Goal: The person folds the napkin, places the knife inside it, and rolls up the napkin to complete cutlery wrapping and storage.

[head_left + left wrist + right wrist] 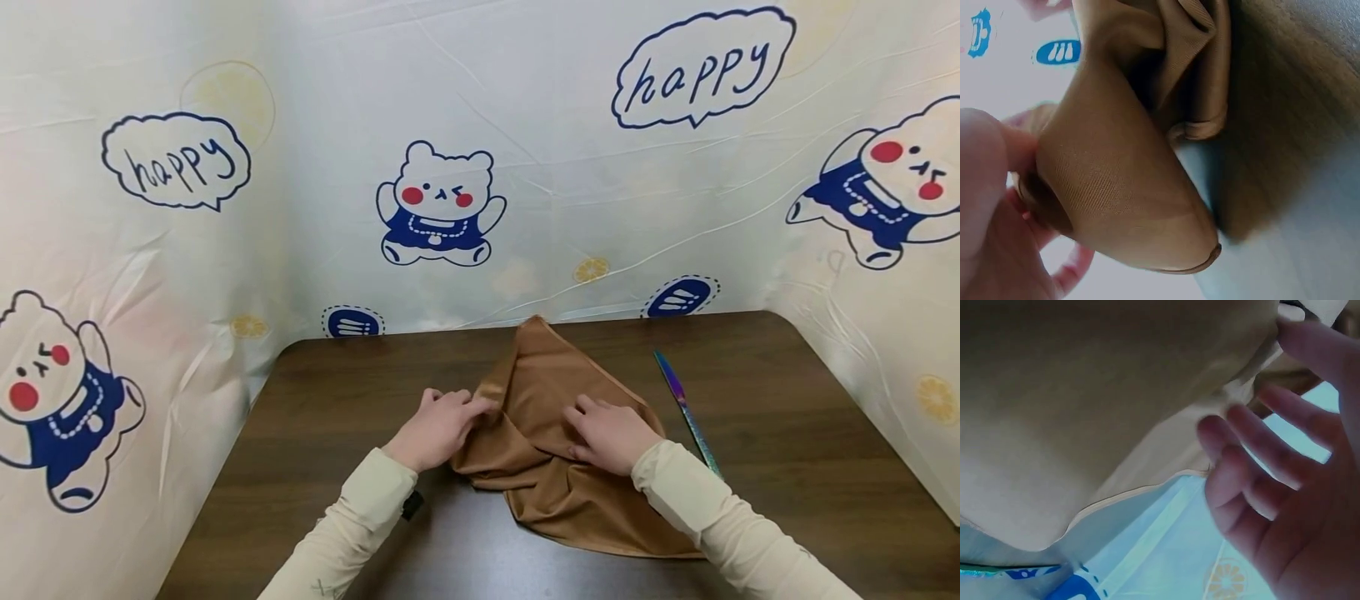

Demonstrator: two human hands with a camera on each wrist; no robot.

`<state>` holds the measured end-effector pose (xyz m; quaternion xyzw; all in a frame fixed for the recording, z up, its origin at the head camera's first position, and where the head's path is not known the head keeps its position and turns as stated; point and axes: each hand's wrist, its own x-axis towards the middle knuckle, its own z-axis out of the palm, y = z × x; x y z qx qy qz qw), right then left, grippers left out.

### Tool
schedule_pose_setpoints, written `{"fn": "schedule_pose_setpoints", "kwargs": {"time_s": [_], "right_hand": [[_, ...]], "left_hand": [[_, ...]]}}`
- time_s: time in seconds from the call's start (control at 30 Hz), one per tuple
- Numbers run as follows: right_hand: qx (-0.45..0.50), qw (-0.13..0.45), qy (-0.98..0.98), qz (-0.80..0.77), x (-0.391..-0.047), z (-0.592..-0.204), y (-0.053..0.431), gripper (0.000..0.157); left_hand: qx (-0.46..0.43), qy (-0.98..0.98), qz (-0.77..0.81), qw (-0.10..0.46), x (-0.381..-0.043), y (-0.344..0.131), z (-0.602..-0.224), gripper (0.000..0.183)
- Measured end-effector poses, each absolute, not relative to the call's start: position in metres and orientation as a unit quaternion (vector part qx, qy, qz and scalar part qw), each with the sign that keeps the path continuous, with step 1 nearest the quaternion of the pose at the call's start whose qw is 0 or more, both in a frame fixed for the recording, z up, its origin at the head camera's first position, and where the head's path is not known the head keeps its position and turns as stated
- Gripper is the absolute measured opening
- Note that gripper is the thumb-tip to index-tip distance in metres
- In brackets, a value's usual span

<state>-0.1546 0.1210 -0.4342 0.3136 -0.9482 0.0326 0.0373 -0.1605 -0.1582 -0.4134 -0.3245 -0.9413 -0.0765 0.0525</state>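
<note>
A brown cloth (551,400) lies crumpled and partly folded on the table, one corner pointing to the far edge. At its left side my left hand (446,427) pinches a fold between thumb and fingers. In the left wrist view the pinched cloth (1116,187) bulges out from that hand (997,212), and its hemmed edge shows. Over the right half of the cloth is my right hand (611,435), fingers loosely bent. The right wrist view shows these fingers (1250,469) apart from one another beside the cloth (1085,412), gripping no visible part of it.
To the right of the cloth a table knife (684,404) with a blue-purple sheen lies on the dark wooden table (795,442), its near end close to my right sleeve. A printed white curtain (555,167) surrounds the table's back and sides.
</note>
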Motion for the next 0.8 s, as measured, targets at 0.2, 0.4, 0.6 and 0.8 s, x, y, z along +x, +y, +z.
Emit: {"fn": "schedule_pose_setpoints", "kwargs": {"time_s": [0.2, 0.4, 0.6, 0.8], "right_hand": [[0.337, 0.080, -0.936, 0.069, -0.157, -0.430, 0.109, 0.065], [0.352, 0.088, -0.929, 0.077, -0.159, -0.426, 0.099, 0.057], [0.350, 0.102, -0.929, 0.067, -0.161, -0.427, 0.099, 0.012], [0.330, 0.119, -0.934, 0.068, -0.163, -0.429, 0.110, 0.008]], "left_hand": [[-0.413, -0.904, -0.038, 0.101, -0.150, -0.146, -0.405, 0.029], [-0.472, -0.871, -0.019, 0.134, -0.141, -0.135, -0.396, 0.031], [-0.485, -0.864, -0.041, 0.132, -0.141, -0.134, -0.391, 0.030], [-0.398, -0.913, -0.040, 0.079, -0.148, -0.152, -0.387, 0.032]]}}
